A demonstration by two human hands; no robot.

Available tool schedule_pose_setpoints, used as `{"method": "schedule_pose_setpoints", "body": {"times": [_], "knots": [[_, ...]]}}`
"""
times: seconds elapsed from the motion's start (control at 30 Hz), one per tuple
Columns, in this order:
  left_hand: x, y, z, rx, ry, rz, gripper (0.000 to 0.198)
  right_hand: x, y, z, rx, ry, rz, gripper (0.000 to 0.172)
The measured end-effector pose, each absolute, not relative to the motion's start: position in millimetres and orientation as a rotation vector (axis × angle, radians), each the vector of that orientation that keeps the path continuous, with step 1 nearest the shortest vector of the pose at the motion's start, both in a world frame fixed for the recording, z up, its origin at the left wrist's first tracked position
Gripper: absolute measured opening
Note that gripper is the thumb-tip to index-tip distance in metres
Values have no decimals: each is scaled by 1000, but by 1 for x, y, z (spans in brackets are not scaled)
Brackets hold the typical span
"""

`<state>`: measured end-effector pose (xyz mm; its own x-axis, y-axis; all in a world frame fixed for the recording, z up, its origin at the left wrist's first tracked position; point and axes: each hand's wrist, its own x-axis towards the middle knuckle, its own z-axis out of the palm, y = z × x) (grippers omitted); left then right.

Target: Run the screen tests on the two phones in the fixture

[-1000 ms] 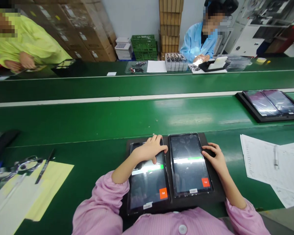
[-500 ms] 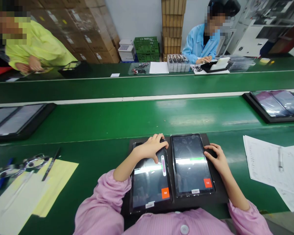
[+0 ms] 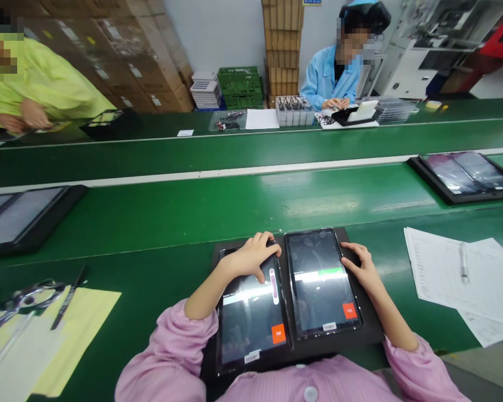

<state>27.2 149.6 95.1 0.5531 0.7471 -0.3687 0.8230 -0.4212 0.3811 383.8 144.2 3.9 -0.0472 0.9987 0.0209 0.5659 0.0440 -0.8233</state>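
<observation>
Two tablets in clear film lie side by side in a black foam tray (image 3: 318,347) before me. Both screens carry a red "Fail" box. Over the upper part of the left tablet (image 3: 251,318) is my left hand (image 3: 251,258), its fingers curled round the right edge and its thumb above the screen, near a volume slider. My right hand (image 3: 361,268) rests by the right edge of the right tablet (image 3: 318,296). Its thumb and forefinger touch that edge, apart from each other, with nothing between them.
Other trays of tablets sit at left (image 3: 37,223) and right (image 3: 465,173) on the green belt (image 3: 226,201). Printed sheets (image 3: 440,273) with a pen lie right; yellow paper (image 3: 88,312), a black pen (image 3: 69,296) and a cable (image 3: 29,298) left. Two people work across the belt.
The whole view has shifted slightly, so the tablets and hands appear a little further left. Both hands keep the same places on the tablets. The slider is still shown.
</observation>
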Motion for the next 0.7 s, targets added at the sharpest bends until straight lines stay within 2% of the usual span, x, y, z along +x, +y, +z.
{"method": "schedule_pose_setpoints", "body": {"times": [0.4,0.47,0.63,0.7], "knots": [[35,152,107,2316,1257,-313,62,388,149,6,-1582,-1680,1002,46],[34,151,108,2304,1241,-291,67,386,150,7,-1586,-1672,987,45],[-10,151,105,2155,1301,-155,102,382,151,8,-1577,-1660,927,47],[-41,151,101,2100,1422,-193,105,386,150,4,-1544,-1665,894,48]]}}
